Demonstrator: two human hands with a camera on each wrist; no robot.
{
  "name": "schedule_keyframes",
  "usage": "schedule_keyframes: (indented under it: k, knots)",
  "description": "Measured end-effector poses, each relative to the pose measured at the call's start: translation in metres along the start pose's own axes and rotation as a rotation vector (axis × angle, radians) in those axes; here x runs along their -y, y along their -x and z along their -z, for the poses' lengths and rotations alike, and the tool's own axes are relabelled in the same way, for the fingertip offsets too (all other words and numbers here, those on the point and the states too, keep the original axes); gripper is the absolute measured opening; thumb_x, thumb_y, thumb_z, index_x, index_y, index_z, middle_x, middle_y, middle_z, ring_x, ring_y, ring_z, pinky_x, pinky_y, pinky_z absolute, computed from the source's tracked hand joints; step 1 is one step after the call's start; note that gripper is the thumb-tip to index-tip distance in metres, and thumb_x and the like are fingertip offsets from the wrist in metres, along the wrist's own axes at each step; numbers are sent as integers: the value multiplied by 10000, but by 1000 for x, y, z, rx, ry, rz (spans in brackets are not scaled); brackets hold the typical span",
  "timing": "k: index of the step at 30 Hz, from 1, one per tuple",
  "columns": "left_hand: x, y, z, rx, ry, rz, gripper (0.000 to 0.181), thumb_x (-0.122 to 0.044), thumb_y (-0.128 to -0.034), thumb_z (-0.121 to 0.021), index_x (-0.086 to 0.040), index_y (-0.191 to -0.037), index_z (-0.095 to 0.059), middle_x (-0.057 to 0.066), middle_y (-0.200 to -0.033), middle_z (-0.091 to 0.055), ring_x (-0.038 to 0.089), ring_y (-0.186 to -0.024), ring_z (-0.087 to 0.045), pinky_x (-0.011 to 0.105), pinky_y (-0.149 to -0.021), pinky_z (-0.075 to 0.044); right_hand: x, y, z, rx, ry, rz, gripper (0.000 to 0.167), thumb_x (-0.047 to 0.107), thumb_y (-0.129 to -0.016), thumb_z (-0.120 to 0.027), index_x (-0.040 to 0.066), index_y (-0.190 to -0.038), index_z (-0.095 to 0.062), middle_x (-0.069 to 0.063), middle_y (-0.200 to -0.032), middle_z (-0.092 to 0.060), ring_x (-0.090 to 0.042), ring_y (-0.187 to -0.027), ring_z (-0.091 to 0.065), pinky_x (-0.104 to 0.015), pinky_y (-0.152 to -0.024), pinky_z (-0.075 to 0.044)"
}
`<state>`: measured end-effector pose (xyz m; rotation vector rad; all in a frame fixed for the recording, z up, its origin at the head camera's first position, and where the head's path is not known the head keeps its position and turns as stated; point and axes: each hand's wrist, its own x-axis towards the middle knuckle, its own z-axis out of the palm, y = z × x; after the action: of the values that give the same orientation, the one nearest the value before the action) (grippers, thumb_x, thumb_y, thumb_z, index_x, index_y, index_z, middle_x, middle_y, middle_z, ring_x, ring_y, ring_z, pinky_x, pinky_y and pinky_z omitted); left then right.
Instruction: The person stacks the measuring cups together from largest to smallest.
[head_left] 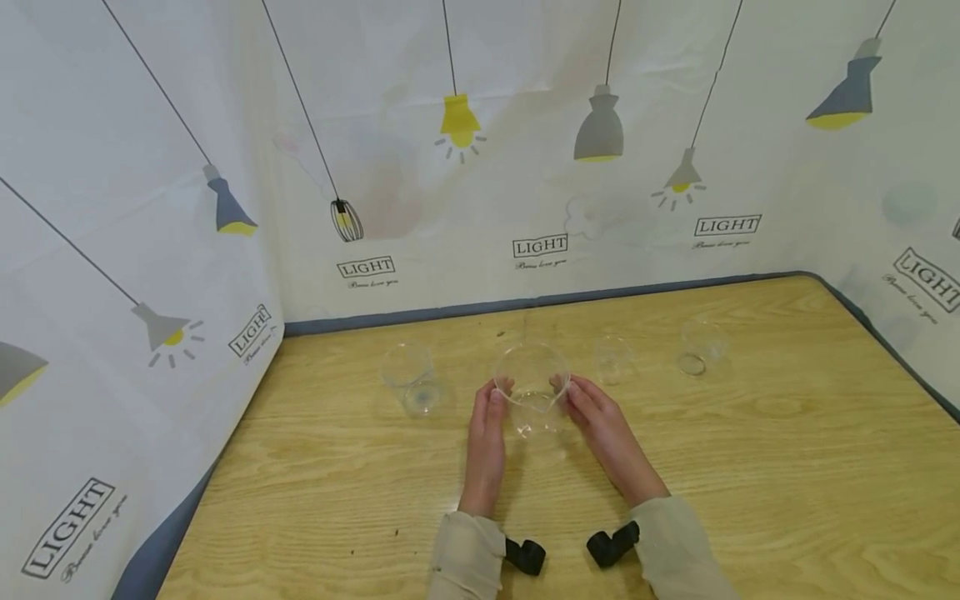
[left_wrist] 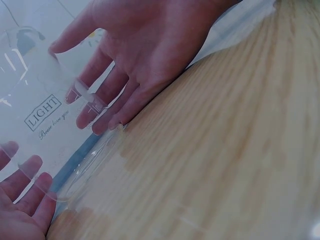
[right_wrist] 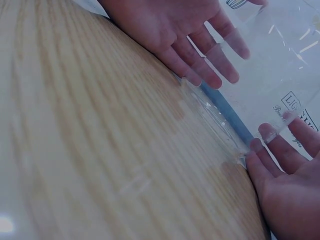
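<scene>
A large clear beaker (head_left: 534, 417) with a pouring lip stands near the middle of the wooden table, held from both sides. My left hand (head_left: 486, 429) grips its left wall, thumb at the front near the rim and fingertips showing through behind. Opposite it, my right hand (head_left: 606, 425) holds the right wall in the same way. The left wrist view has the right hand (left_wrist: 145, 50) large on top and the left hand (left_wrist: 22, 215) cut off at lower left. In the right wrist view, fingers of both hands lie along the clear wall, and the beaker's base (right_wrist: 217, 122) appears at the table.
Left of the held beaker is another clear vessel (head_left: 408, 365). Two smaller clear vessels are on the right, one (head_left: 613, 358) nearer and another (head_left: 703, 340) farther off. A lamp-patterned cloth wall (head_left: 450, 208) bounds the table (head_left: 337, 492) at the back and sides.
</scene>
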<state>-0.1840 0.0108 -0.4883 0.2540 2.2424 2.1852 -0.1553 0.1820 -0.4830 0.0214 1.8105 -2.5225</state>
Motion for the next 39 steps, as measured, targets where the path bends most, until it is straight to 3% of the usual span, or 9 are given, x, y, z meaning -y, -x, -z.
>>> schedule_keyframes:
  k: [8, 23, 30, 39]
  knots:
    - [-1, 1, 1, 10, -8, 1, 467, -496, -924, -335, -195, -1260, -456, -29, -1255, -516, 161, -1192, -420, 392, -1004, -254, 0, -1, 0, 1, -4, -8, 577, 393, -909, -458, 17, -1335, -355, -104, -1382, -365, -178, -1267, -326, -327, -1024, -238]
    - [-3, 1, 1, 10, -1, 19, 454, -515, -916, -335, -217, -1224, -480, -46, -1229, -536, 121, -1167, -438, 371, -994, -269, -2, -2, 1, 12, -35, 11, 593, 376, -915, -454, -21, -1338, -329, -150, -1386, -341, -194, -1274, -313, -332, -1023, -234]
    - [-4, 1, 2, 27, 70, 3, 394, -419, -950, -336, -169, -1218, -481, 41, -1256, -518, 151, -1176, -437, 384, -995, -268, -1, 0, 0, 24, -48, 32, 571, 344, -930, -439, -45, -1331, -322, -172, -1381, -336, -226, -1272, -309, -352, -1023, -239]
    - [-5, 1, 2, 26, 39, 16, 413, -469, -939, -320, -195, -1195, -494, 31, -1248, -526, 127, -1148, -454, 384, -973, -282, 0, -1, 0, 25, -27, 22, 578, 365, -929, -428, -37, -1331, -324, -179, -1382, -327, -222, -1272, -312, -311, -1002, -279]
